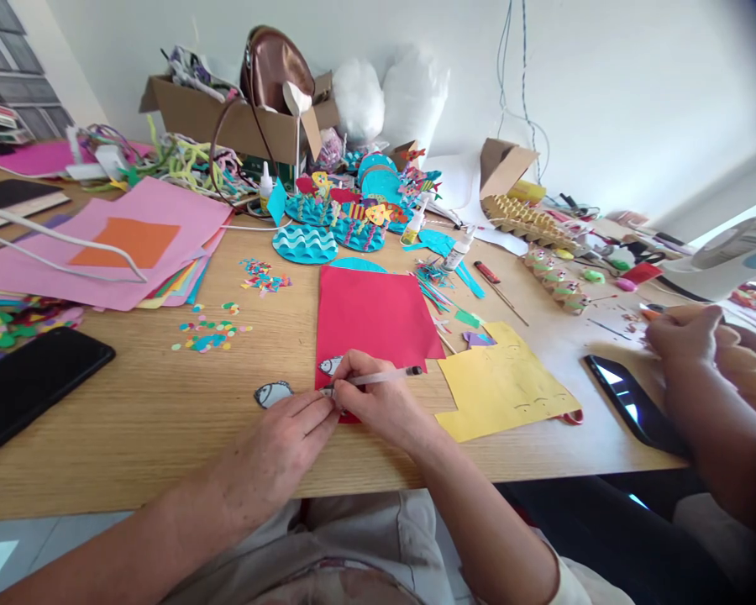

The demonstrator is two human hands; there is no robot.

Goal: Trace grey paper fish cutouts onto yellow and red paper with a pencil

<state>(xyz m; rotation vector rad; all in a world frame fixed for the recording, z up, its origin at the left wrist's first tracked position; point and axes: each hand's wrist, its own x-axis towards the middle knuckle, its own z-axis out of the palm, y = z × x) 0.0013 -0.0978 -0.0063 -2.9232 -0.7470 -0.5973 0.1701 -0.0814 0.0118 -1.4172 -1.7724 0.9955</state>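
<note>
On the table in front of me lies a red paper sheet (378, 311). My right hand (378, 395) grips a pen (384, 376) with a clear barrel and dark end cap, its tip down at the lower left of the sheet. My left hand (296, 433) rests flat beside the tip, fingers extended and pressing on the paper's edge; what lies beneath them is hidden. A pale fish cutout (331, 365) with dark outlines sits on the red sheet just above my fingers. Another fish cutout (274, 393) lies on the wood, close to my left hand.
Yellow paper (507, 382) with pencil marks lies to the right, then a phone (630, 403) and a co-worker's hand (686, 336). Paper dots (211, 334), pink sheets (182, 210) and a black phone (38, 378) are left. Blue fish decorations (306, 244) and glue bottles (459, 249) stand behind.
</note>
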